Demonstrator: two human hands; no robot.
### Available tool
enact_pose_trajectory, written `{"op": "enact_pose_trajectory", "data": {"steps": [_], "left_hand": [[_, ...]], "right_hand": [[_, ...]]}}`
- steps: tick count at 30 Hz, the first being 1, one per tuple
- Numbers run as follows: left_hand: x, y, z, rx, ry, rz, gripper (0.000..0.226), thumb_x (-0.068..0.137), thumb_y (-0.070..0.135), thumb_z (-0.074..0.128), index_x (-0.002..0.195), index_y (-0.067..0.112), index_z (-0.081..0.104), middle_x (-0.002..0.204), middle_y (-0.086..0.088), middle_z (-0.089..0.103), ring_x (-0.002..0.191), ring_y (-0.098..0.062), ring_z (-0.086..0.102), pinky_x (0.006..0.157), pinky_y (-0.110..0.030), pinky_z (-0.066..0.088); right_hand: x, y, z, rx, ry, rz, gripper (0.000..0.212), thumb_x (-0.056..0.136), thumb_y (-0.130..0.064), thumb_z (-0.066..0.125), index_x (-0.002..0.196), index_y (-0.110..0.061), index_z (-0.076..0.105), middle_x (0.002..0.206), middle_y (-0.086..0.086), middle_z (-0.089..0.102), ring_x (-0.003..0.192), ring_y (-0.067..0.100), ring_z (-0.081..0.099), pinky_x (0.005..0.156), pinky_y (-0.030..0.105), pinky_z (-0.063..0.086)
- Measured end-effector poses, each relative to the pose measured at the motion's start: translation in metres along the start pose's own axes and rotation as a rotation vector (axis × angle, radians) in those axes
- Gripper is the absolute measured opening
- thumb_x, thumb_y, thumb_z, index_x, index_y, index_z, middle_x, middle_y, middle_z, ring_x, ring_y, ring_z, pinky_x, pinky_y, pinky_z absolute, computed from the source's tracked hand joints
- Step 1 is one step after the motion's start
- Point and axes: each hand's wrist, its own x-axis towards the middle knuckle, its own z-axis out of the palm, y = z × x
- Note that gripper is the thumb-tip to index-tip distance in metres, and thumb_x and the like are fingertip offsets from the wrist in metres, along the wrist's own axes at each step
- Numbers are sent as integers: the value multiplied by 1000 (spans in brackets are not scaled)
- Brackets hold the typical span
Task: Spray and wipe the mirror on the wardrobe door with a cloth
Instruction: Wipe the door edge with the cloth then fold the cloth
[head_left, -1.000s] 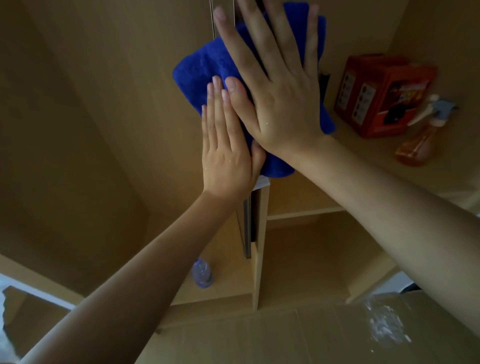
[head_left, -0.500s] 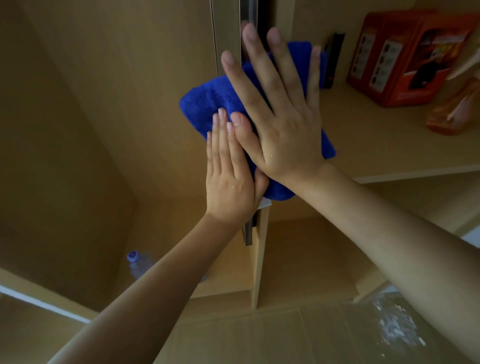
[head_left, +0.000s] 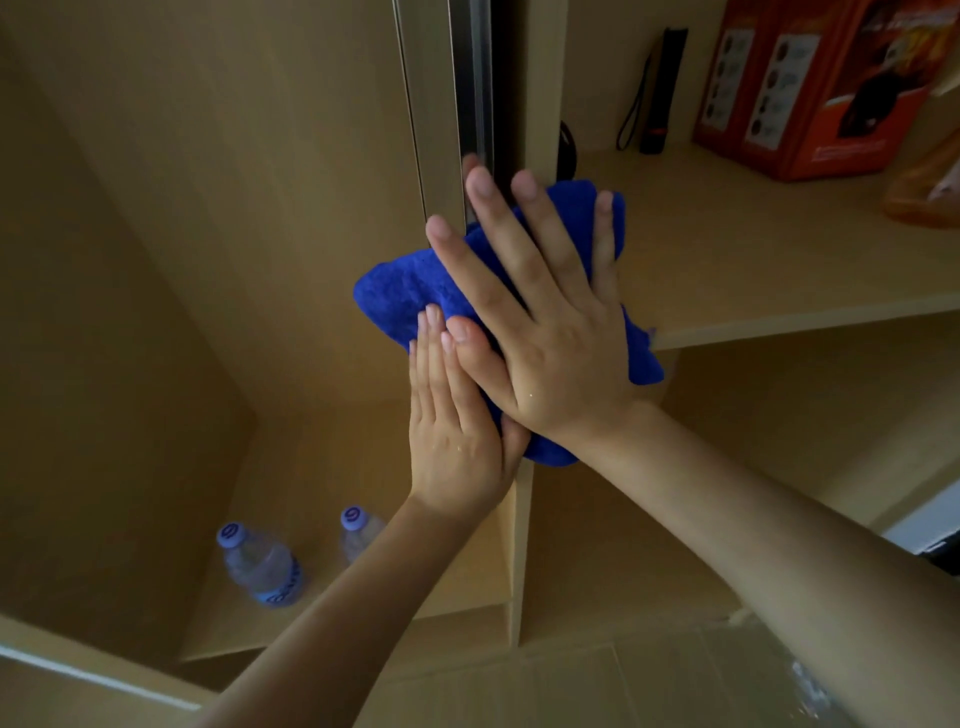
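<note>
My right hand lies flat with spread fingers on a blue cloth, pressing it against the wardrobe door beside its metal edge strip. Next to it, my left hand rests flat on the door surface, straight fingers pointing up and touching the right thumb. The cloth sticks out on both sides of my right hand. An orange spray bottle stands on the shelf at the right edge, partly cut off.
A red box and a slim black object with a strap stand on the upper shelf. Two water bottles show at the lower left. A vertical divider runs below my hands.
Both hands and the cloth have slid down the door, from above the shelf edge to across it. The water bottles have come into sight.
</note>
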Motion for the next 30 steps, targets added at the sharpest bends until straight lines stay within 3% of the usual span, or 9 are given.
{"op": "enact_pose_trajectory", "data": {"steps": [4,8,13,18,20,22,26,30], "left_hand": [[-15,1,4,-91,-2,-5,68,93,15,53,144,-7,12,146,-32,14,140,-47,18,118,-53,21],[-36,0,9,-146,-32,-18,83,99,24,47,152,14,-16,148,-31,9,142,-45,14,117,-55,22],[-58,2,15,-180,-88,-46,91,97,21,52,151,16,-21,149,-29,7,144,-42,12,114,-60,26],[-48,8,6,-171,-132,-67,89,97,15,50,151,17,-21,151,-27,5,143,-44,15,115,-57,27],[-28,10,-2,-196,-136,-104,81,99,14,46,153,16,-15,151,-25,7,143,-42,17,115,-56,27],[4,13,-9,-164,-113,-99,75,99,13,45,153,8,-7,151,-26,9,142,-42,18,114,-58,28],[83,20,-26,-84,-48,17,81,101,11,50,151,2,-13,149,-32,10,145,-40,13,119,-50,23],[165,35,-47,-77,-23,23,75,99,11,54,146,-7,-3,151,-31,10,147,-37,10,119,-49,22]], "right_hand": [[-16,-5,5,-11,21,8,46,100,-37,37,143,-22,34,148,10,45,139,27,31,114,60,17],[-40,-10,12,-42,6,-4,46,101,-37,38,145,-23,33,150,7,41,140,24,27,115,58,18],[-65,-13,18,-82,-64,-16,46,103,-37,33,147,-25,27,152,1,21,142,21,21,118,55,12],[-57,-12,12,-39,-107,-14,48,102,-30,41,149,-23,31,154,3,21,146,19,16,120,51,7],[-37,-5,6,37,-99,13,55,93,-18,60,145,-17,43,154,7,32,149,15,8,121,40,0],[-5,2,-7,66,-84,28,58,87,-14,66,143,-13,47,152,9,37,148,13,5,121,36,-2],[75,11,-44,10,-63,33,46,100,-28,43,144,-16,43,151,12,40,142,23,23,117,55,14],[152,32,-75,-23,-58,5,47,103,-30,35,148,-17,32,154,11,34,143,24,20,118,57,14]]}}
